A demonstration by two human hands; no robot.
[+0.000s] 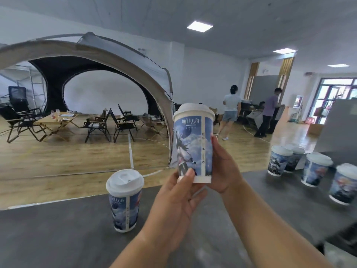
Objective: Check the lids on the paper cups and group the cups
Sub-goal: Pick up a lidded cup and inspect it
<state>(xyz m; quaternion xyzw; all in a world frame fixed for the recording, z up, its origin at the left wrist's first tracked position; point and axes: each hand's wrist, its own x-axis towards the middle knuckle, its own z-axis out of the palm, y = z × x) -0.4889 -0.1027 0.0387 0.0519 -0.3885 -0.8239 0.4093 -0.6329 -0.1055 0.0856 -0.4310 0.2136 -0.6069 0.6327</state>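
A blue printed paper cup (195,144) with a white lid is held upright in the air above the grey table (58,235). My left hand (177,202) pinches its base with thumb and fingers from below. My right hand (224,167) grips its lower right side. Another lidded cup (125,200) stands alone on the table to the left. Several lidded cups (309,167) stand grouped on the table at the right.
Beyond the table's far edge lies a wooden floor with a large tent (92,60), folding chairs (108,124) and a low wooden table (58,118). Three people (231,111) are at the back right near a grey box (338,124).
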